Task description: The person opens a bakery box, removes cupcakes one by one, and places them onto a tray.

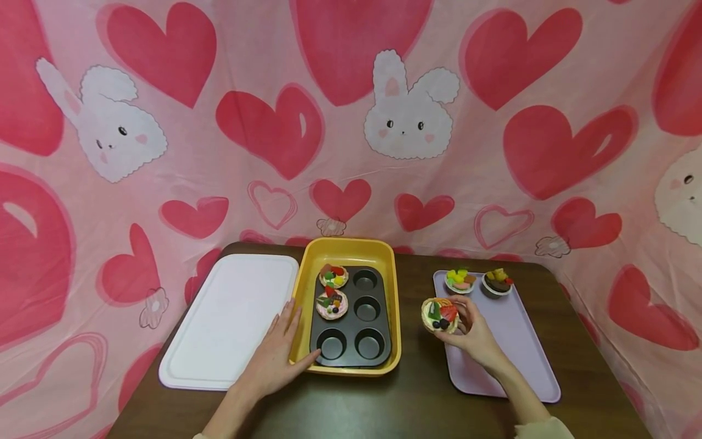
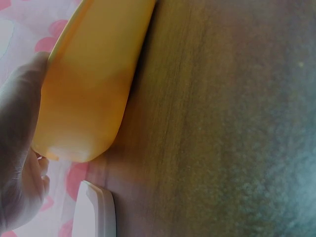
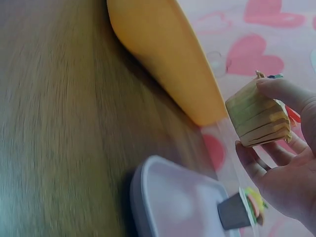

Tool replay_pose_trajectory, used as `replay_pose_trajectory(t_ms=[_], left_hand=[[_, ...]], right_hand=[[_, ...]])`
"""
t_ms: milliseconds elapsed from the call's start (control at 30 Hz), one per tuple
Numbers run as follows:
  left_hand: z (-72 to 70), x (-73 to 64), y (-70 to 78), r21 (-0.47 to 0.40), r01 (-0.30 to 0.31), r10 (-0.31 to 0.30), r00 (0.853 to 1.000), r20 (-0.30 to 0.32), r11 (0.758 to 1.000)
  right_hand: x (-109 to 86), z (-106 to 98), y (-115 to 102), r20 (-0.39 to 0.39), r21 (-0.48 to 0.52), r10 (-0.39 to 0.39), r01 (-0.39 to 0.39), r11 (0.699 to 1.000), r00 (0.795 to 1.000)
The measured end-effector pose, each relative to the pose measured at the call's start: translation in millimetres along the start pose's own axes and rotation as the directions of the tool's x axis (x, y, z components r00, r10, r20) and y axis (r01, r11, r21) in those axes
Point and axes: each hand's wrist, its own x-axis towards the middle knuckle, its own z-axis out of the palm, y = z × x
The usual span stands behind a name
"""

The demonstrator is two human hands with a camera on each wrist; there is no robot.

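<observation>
My right hand (image 1: 476,329) holds a toy fruit tart (image 1: 440,315) between thumb and fingers, raised near the left edge of the lilac tray (image 1: 488,360). The tart (image 3: 257,114) has a ridged, pale crust and red, green and dark fruit on top. My left hand (image 1: 276,353) rests at the near left corner of the yellow bin (image 1: 396,329), fingers extended along its left rim and thumb across the front rim. Inside the bin lies a dark muffin pan (image 1: 351,326). Two fruit-topped tarts, one at the back (image 1: 333,276) and another before it (image 1: 331,304), sit in its left column.
A yellow-topped cupcake (image 1: 459,281) and a chocolate cupcake (image 1: 496,283) stand at the far end of the lilac tray. Left of the bin lies a white board (image 1: 219,323). A pink curtain with hearts and bunnies (image 1: 340,152) hangs behind the brown table (image 1: 351,405).
</observation>
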Motion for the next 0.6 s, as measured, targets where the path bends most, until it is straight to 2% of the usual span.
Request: replay_pose_trajectory(t_ms=[367, 600], left_hand=[[1.2, -0.2, -1.2, 0.01, -0.008, 0.008, 1.0, -0.016, 1.0], [1.3, 0.0, -1.5, 0.002, -0.003, 0.003, 1.0, -0.008, 1.0]], right_hand=[[-3.6, -31, 13, -0.116, -0.076, 0.035, -0.043, 0.996, 0.993], [-1.1, -58, 26, -0.188, -0.126, 0.054, -0.079, 0.989, 0.981]])
